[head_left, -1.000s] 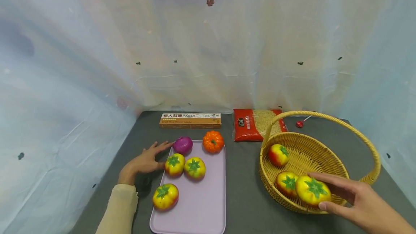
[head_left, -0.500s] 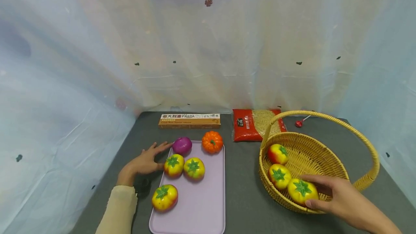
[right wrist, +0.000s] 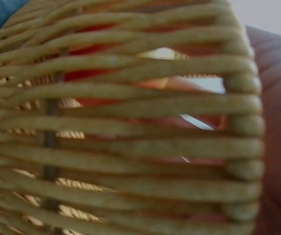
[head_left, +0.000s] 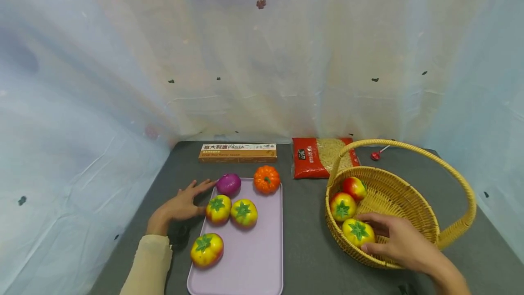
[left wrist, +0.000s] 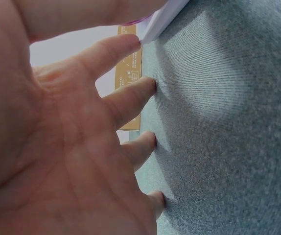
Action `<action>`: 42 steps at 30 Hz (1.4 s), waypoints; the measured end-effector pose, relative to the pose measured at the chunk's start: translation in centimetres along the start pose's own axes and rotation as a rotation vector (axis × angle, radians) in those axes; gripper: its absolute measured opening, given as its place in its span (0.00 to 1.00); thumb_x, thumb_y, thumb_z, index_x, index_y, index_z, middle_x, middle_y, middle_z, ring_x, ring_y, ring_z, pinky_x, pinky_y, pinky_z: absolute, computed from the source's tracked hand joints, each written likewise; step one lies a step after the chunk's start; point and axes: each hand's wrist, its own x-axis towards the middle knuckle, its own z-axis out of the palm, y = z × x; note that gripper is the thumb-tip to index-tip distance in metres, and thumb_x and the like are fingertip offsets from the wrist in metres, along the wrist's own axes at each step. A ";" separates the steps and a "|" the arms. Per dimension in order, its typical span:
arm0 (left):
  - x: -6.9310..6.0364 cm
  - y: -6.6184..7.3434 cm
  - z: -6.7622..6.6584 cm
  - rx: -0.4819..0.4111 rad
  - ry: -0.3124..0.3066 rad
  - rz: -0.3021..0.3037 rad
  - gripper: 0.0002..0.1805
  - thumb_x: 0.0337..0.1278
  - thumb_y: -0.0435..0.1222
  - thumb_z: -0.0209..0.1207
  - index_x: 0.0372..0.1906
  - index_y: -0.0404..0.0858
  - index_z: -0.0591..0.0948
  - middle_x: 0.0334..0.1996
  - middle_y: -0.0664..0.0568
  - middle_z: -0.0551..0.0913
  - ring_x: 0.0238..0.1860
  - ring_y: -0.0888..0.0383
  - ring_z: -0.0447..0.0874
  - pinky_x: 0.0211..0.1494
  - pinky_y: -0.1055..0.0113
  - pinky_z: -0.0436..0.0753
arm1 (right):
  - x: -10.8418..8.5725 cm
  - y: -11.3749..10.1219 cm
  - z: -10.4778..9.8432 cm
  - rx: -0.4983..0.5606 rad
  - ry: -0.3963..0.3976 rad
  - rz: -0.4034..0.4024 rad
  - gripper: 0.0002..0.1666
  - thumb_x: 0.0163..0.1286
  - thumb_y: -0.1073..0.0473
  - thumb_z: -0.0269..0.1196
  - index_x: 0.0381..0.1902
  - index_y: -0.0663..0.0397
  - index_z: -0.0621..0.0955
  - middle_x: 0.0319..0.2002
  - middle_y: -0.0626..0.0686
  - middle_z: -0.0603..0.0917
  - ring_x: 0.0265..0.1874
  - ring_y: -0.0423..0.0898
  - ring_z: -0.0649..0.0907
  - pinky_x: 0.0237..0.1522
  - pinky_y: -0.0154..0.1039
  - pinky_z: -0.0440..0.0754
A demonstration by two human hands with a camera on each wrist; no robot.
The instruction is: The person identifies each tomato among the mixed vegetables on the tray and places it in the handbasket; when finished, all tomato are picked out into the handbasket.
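In the wicker basket (head_left: 399,199), by its near-left edge, the right hand (head_left: 396,239) grips a yellow-red tomato (head_left: 357,232); beside the tray (head_left: 254,265), the left hand (head_left: 182,205) is spread. Released early, the tomato could roll.

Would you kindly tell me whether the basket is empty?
Not empty: the basket holds two fruits, while the right hand grips a third there.

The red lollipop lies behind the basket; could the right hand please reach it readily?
Probably not: the right hand holds a tomato-like fruit, and the wicker handle arches in front of the lollipop.
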 end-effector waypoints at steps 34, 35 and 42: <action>0.2 -0.3 0.2 0.001 0.000 -0.030 0.50 0.59 0.44 0.72 0.87 0.53 0.66 0.89 0.37 0.56 0.87 0.22 0.38 0.77 0.13 0.34 | 1.7 -6.7 3.1 0.385 0.163 -0.315 0.36 0.70 0.67 0.75 0.74 0.44 0.82 0.70 0.52 0.87 0.67 0.42 0.87 0.67 0.29 0.83; 0.3 -0.3 0.2 -0.001 0.000 -0.029 0.50 0.59 0.44 0.72 0.87 0.53 0.66 0.88 0.37 0.56 0.87 0.22 0.38 0.77 0.13 0.34 | 2.3 -7.0 3.6 0.387 0.144 -0.315 0.36 0.70 0.65 0.75 0.74 0.42 0.82 0.70 0.51 0.87 0.67 0.44 0.87 0.67 0.30 0.83; 0.3 -0.5 0.2 -0.006 -0.002 -0.029 0.50 0.58 0.43 0.72 0.87 0.54 0.66 0.89 0.37 0.56 0.87 0.22 0.38 0.78 0.14 0.33 | 6.6 -9.3 7.3 0.436 0.020 -0.255 0.35 0.70 0.53 0.78 0.74 0.37 0.82 0.71 0.42 0.86 0.71 0.49 0.85 0.74 0.46 0.82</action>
